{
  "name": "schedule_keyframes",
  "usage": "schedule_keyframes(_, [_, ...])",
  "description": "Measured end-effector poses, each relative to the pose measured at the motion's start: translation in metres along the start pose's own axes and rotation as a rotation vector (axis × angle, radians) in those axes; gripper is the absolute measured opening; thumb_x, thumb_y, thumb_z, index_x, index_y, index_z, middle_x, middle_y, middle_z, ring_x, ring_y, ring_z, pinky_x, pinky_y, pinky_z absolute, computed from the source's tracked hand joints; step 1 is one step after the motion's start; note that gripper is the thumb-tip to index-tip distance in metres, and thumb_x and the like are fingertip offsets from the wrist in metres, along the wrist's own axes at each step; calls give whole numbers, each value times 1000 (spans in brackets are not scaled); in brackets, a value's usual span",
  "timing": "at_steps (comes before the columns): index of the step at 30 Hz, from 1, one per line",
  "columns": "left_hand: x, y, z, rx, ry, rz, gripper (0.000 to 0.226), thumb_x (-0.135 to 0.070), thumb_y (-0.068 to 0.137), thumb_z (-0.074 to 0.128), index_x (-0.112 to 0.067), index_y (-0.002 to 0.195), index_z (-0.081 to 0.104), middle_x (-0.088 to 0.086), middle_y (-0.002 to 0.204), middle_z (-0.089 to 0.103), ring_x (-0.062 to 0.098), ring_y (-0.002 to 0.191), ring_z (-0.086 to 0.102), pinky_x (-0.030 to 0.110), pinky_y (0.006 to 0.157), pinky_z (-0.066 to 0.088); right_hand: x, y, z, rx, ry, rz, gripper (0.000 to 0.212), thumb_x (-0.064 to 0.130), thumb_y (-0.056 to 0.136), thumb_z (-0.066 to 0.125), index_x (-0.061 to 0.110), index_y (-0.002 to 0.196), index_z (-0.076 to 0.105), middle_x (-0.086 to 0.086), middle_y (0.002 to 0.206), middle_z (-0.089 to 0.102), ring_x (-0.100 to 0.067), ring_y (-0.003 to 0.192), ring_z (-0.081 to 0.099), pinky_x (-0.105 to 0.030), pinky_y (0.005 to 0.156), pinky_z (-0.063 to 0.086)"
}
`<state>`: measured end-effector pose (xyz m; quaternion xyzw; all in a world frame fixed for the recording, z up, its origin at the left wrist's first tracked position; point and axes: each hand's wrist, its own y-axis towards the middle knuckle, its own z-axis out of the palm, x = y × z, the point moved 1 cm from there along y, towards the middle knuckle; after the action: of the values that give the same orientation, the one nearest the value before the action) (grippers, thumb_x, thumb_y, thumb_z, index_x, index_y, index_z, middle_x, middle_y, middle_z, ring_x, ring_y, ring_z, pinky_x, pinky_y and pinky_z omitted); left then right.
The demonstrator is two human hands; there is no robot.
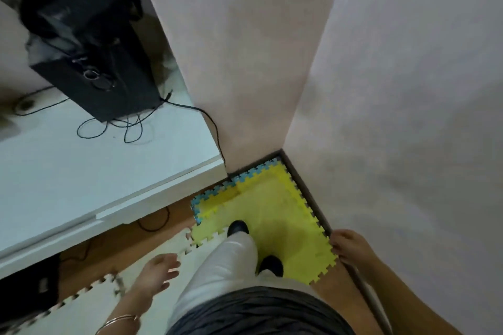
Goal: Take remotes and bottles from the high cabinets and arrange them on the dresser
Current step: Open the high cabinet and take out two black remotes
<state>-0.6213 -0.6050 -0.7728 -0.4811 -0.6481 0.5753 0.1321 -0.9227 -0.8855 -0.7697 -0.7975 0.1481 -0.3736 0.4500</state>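
Observation:
I am looking down at my own legs and the floor. My left hand (pixel 158 270) hangs low beside my left leg, fingers apart, holding nothing; a thin bangle sits on that wrist. My right hand (pixel 348 246) is at my right side near the wall's baseboard, fingers curled, with nothing visible in it. The white dresser (pixel 89 171) fills the left half of the view, its top at about waist height. No remote, bottle or high cabinet is in view.
A black speaker box (pixel 92 62) with loose black cables (pixel 128 125) stands at the back of the dresser top. A pale wall corner (pixel 245 62) rises ahead and to the right. Yellow (pixel 272 212) and white foam mats (pixel 81 307) cover the wooden floor.

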Motion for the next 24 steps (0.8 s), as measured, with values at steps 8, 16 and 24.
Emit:
schedule_keyframes(8, [-19, 9, -15, -26, -194, -103, 28, -27, 94, 48, -8, 113, 56, 11, 107, 63, 26, 91, 57, 32, 85, 35, 61, 12, 36, 126, -143, 49, 10, 9, 87, 56, 5, 77, 55, -5, 58, 45, -14, 43, 37, -16, 44, 21])
schedule_keyframes(16, [-46, 2, -30, -147, -379, 37, 19, -24, 96, 45, -10, 105, 56, 9, 102, 63, 24, 91, 57, 32, 85, 36, 138, 23, 50, 176, -286, -18, 20, 4, 93, 47, 3, 73, 52, -9, 64, 44, -17, 53, 35, -18, 46, 23])
schedule_keyframes(24, [-98, -43, -43, -365, -441, 214, 22, -16, 92, 52, -7, 110, 60, 11, 112, 64, 21, 92, 62, 27, 69, 42, 291, 7, 113, 416, -631, -543, 5, 16, 92, 54, 16, 93, 59, -6, 96, 61, -15, 81, 54, -22, 74, 43])
